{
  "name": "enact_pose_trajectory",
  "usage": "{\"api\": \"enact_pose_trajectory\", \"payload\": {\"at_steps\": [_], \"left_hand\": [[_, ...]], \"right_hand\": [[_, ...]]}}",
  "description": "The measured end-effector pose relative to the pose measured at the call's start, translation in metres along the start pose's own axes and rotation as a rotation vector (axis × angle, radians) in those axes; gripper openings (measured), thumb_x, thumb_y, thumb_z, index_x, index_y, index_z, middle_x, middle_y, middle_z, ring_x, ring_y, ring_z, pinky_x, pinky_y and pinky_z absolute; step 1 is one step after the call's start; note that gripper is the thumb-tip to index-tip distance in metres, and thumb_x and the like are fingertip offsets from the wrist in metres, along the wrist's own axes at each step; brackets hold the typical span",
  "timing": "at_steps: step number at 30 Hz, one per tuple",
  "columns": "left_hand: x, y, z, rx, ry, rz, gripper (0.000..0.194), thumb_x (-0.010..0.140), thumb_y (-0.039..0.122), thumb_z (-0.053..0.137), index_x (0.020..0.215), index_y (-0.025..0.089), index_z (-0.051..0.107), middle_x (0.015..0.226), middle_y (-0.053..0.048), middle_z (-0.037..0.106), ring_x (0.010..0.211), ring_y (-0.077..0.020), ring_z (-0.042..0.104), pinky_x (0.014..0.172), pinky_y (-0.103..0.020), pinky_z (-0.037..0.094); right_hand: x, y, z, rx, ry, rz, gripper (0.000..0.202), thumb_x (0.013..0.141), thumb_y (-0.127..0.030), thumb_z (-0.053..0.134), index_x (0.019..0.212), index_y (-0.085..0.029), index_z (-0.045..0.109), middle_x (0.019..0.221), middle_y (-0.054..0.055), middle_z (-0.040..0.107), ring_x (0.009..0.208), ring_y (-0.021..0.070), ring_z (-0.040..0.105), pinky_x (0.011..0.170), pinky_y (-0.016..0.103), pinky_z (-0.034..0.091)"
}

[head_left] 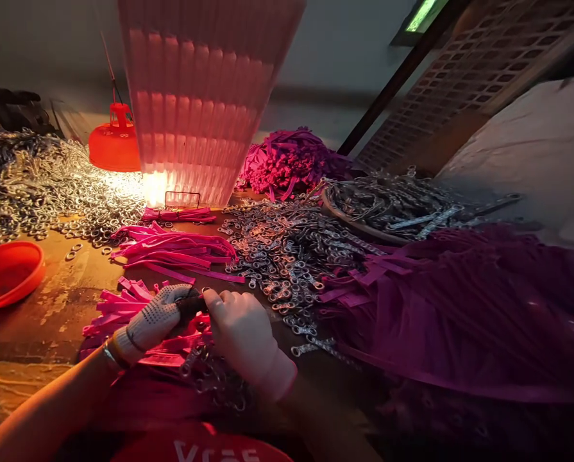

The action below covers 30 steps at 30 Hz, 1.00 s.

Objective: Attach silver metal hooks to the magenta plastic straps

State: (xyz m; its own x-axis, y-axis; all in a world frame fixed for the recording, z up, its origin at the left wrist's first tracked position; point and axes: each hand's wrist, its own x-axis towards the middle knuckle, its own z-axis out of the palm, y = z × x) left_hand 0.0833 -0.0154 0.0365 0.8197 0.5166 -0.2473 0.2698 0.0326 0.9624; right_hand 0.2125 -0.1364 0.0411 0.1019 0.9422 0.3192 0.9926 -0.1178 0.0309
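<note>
My left hand (158,317), in a dotted work glove, is closed, with a dark, rounded shape (190,307) at its fingertips. I cannot tell whether that is covered fingers or a separate piece. Pressed against it from the right is my right hand (245,333), in a pale glove, its fingers curled closed. A small bit of metal glints between the two hands, too hidden to name. Under them lie a fan of pink fabric straps (118,308) and a small cluster of metal links with ringed ends (214,378).
Beyond the hands lie more pink straps (176,250). Heaped metal rings (75,186) lie left under a red lamp (115,144), beside a red bowl (10,273). A translucent corrugated panel (195,109) stands behind. Metal links (287,250) and purple straps (440,301) pile up on the right.
</note>
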Motion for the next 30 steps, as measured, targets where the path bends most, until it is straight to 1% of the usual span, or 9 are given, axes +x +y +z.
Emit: {"api": "enact_pose_trajectory", "payload": {"at_steps": [6,9,13,15,17,19,22,26,30], "left_hand": [[-0.009,-0.013,0.001,-0.164,-0.036,0.031,0.026,0.091,0.041,0.053,0.076,0.019,0.049,0.049,0.007,0.041,0.037,-0.0065,0.031,0.036,-0.019,0.023],[-0.012,-0.012,0.001,0.065,0.017,0.157,0.023,0.092,0.033,0.051,0.075,0.018,0.052,0.053,0.005,0.047,0.044,-0.008,0.038,0.043,-0.02,0.03],[-0.01,-0.013,-0.001,0.446,0.084,0.376,0.008,0.079,0.013,0.057,0.08,0.017,0.064,0.076,-0.003,0.066,0.067,-0.014,0.055,0.064,-0.023,0.041],[-0.007,-0.018,-0.004,0.49,0.048,0.37,0.017,0.076,0.01,0.057,0.088,0.018,0.067,0.083,-0.005,0.07,0.072,-0.0165,0.059,0.068,-0.025,0.042],[-0.005,-0.024,-0.007,0.425,0.0,0.304,0.016,0.08,0.013,0.054,0.088,0.017,0.068,0.082,-0.005,0.069,0.071,-0.0168,0.059,0.066,-0.025,0.043],[-0.005,-0.028,-0.008,0.334,-0.001,0.221,0.016,0.086,0.019,0.051,0.084,0.016,0.067,0.075,-0.004,0.067,0.065,-0.0153,0.055,0.061,-0.024,0.041],[-0.009,-0.031,-0.006,0.312,0.08,0.178,0.02,0.09,0.026,0.051,0.079,0.015,0.065,0.068,-0.001,0.062,0.061,-0.013,0.049,0.056,-0.023,0.036],[-0.013,-0.033,0.001,0.378,0.113,0.208,0.022,0.089,0.026,0.052,0.072,0.015,0.061,0.067,0.0,0.061,0.062,-0.0123,0.048,0.057,-0.023,0.034],[-0.013,-0.031,0.005,0.47,0.061,0.238,0.021,0.089,0.022,0.05,0.072,0.014,0.061,0.071,-0.001,0.065,0.066,-0.0133,0.053,0.061,-0.024,0.036]], "right_hand": [[-0.001,-0.004,-0.009,0.123,0.0,0.023,0.023,0.091,-0.018,0.054,0.111,-0.022,0.065,0.078,0.005,0.065,0.067,0.0192,0.055,0.06,0.034,0.026],[-0.002,-0.004,-0.004,0.176,0.007,0.048,0.022,0.091,-0.019,0.054,0.109,-0.021,0.066,0.08,0.004,0.067,0.069,0.0192,0.056,0.061,0.033,0.027],[-0.002,-0.007,0.005,0.12,0.069,0.046,0.021,0.094,-0.019,0.05,0.107,-0.018,0.066,0.076,0.006,0.065,0.067,0.0203,0.054,0.061,0.033,0.026],[-0.001,-0.008,0.008,0.118,0.08,0.052,0.022,0.095,-0.019,0.048,0.109,-0.018,0.065,0.077,0.006,0.064,0.069,0.021,0.055,0.062,0.034,0.028],[0.0,-0.008,0.008,0.145,0.046,0.074,0.023,0.095,-0.019,0.049,0.114,-0.018,0.063,0.083,0.006,0.066,0.073,0.0219,0.058,0.065,0.033,0.032],[0.002,-0.008,0.006,0.206,-0.037,0.081,0.03,0.093,-0.02,0.054,0.123,-0.018,0.059,0.094,0.008,0.069,0.082,0.0229,0.062,0.069,0.033,0.036],[0.005,-0.006,0.004,0.278,-0.212,0.084,0.046,0.09,-0.021,0.061,0.134,-0.016,0.05,0.1,0.008,0.072,0.087,0.0233,0.066,0.07,0.031,0.04],[0.004,-0.005,0.009,0.224,-0.346,0.1,0.023,0.093,-0.025,0.055,0.114,-0.016,0.059,0.089,0.007,0.073,0.079,0.0228,0.068,0.063,0.03,0.038],[-0.001,-0.005,0.016,0.125,-0.312,-0.037,0.013,0.093,-0.022,0.05,0.096,-0.013,0.059,0.082,0.012,0.07,0.072,0.0224,0.066,0.059,0.03,0.035]]}}
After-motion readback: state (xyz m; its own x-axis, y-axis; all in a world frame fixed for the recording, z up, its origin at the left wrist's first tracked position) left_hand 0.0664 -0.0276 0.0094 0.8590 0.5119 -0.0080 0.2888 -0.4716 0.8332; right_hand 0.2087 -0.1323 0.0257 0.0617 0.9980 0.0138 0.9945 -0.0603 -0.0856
